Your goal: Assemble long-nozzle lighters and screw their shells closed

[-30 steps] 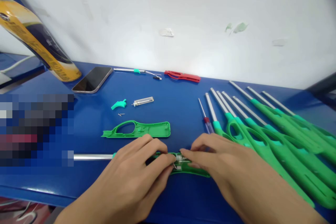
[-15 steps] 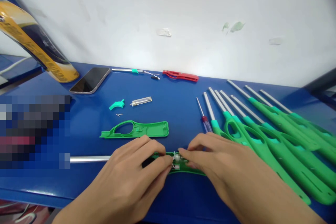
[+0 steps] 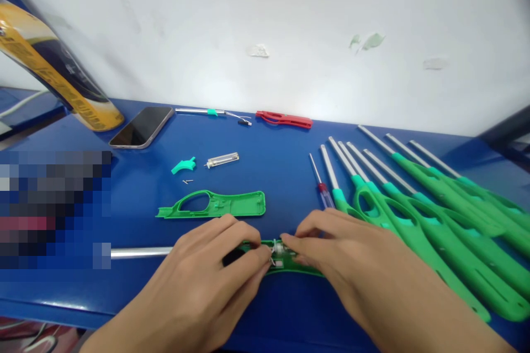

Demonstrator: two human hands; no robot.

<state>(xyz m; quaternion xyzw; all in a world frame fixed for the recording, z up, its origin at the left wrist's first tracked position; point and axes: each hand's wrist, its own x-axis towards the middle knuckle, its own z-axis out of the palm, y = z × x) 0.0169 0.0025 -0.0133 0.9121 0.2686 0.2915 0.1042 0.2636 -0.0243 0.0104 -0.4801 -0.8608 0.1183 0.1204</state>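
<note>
Barely anything has moved since a second ago beyond a slight view shift: the left hand [image 3: 211, 270] and right hand [image 3: 356, 259] both grip the open green shell [image 3: 298, 266] at the table [image 3: 74, 292], fingertips by its clear part [image 3: 279, 247]

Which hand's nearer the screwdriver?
Right. The right hand sits just on the near side of the screwdriver, by its handle; the left hand is farther off, leftward, at the green casing.

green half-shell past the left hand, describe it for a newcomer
On the blue table, look beyond the left hand. The green half-shell lies there, an oval opening toward one end. Unlike the metal-tubed lighters at right, it shows its hollow inside.
</note>
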